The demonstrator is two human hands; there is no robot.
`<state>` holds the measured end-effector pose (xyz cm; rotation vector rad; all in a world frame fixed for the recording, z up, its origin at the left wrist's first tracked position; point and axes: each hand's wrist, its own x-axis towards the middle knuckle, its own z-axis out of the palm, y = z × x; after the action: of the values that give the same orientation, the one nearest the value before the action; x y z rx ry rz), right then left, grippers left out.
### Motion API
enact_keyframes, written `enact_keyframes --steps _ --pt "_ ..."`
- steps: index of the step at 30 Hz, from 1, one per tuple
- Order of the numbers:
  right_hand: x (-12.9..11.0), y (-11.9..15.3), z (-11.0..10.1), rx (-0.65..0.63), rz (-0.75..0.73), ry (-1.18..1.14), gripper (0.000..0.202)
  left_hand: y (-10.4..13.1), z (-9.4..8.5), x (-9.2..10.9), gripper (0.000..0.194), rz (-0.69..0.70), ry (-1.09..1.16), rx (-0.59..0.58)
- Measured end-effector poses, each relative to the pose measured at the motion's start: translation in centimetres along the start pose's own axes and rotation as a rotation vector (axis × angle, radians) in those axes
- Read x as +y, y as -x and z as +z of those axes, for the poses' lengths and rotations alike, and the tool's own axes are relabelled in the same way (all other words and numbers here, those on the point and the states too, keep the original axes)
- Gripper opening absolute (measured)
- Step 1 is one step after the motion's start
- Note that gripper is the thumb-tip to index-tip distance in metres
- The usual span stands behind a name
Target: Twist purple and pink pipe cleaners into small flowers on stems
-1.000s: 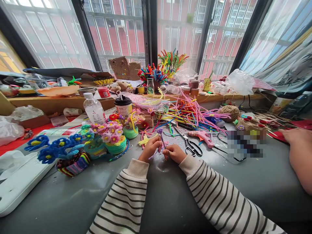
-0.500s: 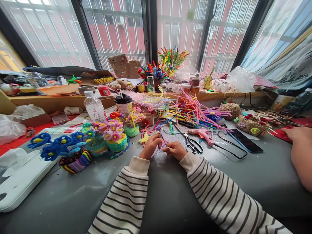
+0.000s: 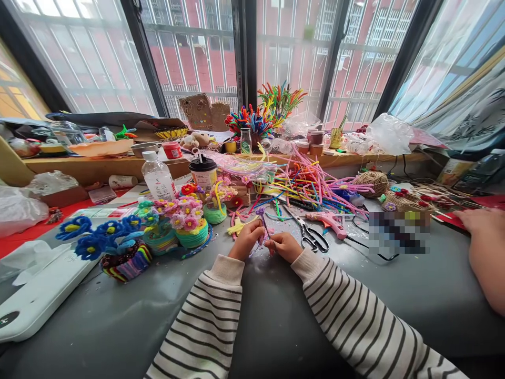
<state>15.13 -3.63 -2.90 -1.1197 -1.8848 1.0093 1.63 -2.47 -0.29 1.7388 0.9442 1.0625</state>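
My left hand (image 3: pixel 248 239) is closed in a pinch on a small purple pipe cleaner piece (image 3: pixel 260 211), whose tip shows above the fingers. Opposite it, my right hand (image 3: pixel 284 246) pinches the lower end of a thin dark rod (image 3: pixel 266 227). The rod slants up toward the purple piece; I cannot make out exactly what it is. Purple and pink scraps lie behind and below the fingers, partly hidden. Black-handled scissors (image 3: pixel 315 239) lie just right of my right hand. A pale yellow fuzzy piece (image 3: pixel 235 226) rests left of my left hand.
Pots of fuzzy flowers (image 3: pixel 191 231) and a striped pot with blue flowers (image 3: pixel 128 263) stand left. Behind my hands is a heap of pipe cleaners (image 3: pixel 311 181). A pink glue gun (image 3: pixel 329 223) with a cord lies right. Another person's hand (image 3: pixel 483 223) rests far right.
The view has shifted slightly, so the things on the left sit a little further right. My hands keep nearly the same pinch. A pixelated patch now covers the phone.
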Motion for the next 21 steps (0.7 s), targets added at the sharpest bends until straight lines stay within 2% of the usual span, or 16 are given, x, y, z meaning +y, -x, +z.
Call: enact_keyframes --steps 5,11,21 --pt "-0.24 0.07 0.04 0.104 0.034 0.003 0.05 0.0 0.14 -0.12 0.018 0.01 -0.005 0.023" --pt "-0.53 0.11 0.01 0.108 0.034 -0.034 0.051 -0.08 0.1 -0.18 0.017 -0.005 0.005 0.043" --pt "-0.12 0.0 -0.2 0.169 0.052 0.055 0.053 -0.11 0.0 -0.43 0.019 0.001 0.055 0.102"
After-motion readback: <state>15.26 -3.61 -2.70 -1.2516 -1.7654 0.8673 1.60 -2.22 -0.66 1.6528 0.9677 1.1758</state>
